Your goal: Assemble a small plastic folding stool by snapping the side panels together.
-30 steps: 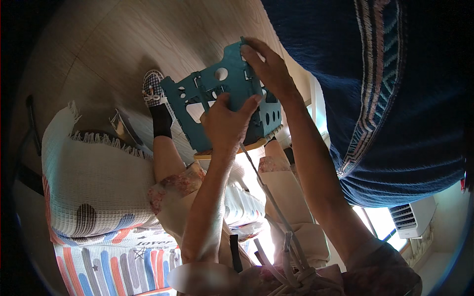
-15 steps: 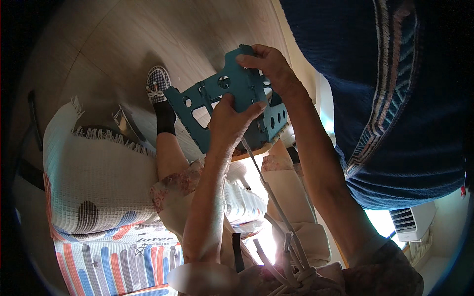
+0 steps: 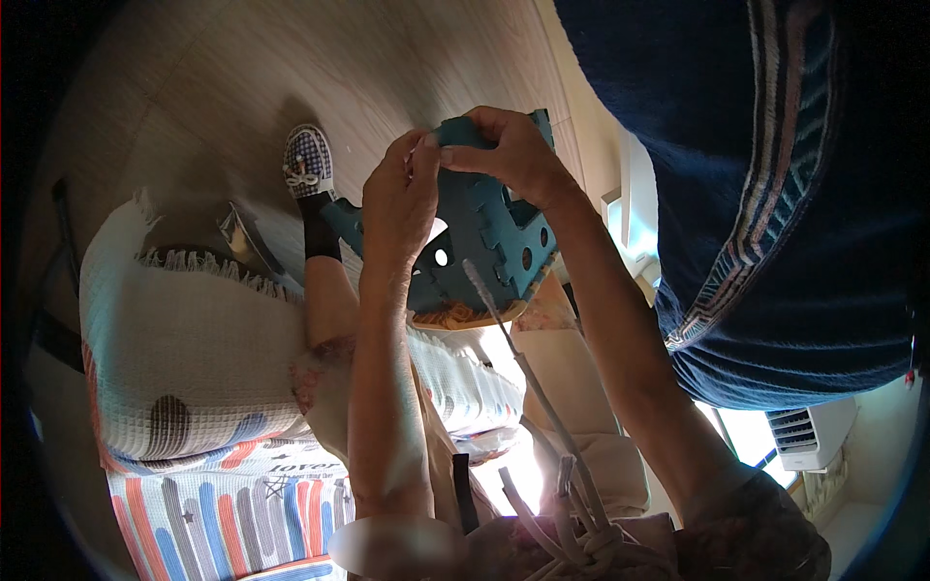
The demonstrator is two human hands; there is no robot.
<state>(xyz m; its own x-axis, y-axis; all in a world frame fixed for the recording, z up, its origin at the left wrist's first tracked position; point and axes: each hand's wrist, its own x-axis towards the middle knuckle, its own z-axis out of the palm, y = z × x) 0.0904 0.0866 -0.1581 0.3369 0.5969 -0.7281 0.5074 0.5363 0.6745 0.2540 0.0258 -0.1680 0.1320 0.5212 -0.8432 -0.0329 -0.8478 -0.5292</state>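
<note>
A teal plastic folding stool (image 3: 470,237) with round and rectangular cut-outs is held up in front of me, partly folded, its hinged panels showing. My left hand (image 3: 399,198) grips its upper edge, fingers curled and thumb pressed near the top. Close beside it, my right hand (image 3: 511,160) holds the same upper part, with its thumb reaching toward the left fingertips. Both hands hide some of the stool's upper panel. Below the stool, a curved tan rim (image 3: 465,320) with orange-brown stringy material shows; its kind I cannot tell.
A pale cord (image 3: 499,310) hangs in front of the stool. To the left, a white fringed cover (image 3: 203,329) lies over striped fabric (image 3: 228,513). A checked shoe (image 3: 308,160) rests on the wooden floor (image 3: 223,77). Dark blue cloth (image 3: 717,174) fills the right side.
My left hand has moved up and left from the stool's middle to its upper edge. The right hand has shifted slightly left and down, and the stool has turned and tilted.
</note>
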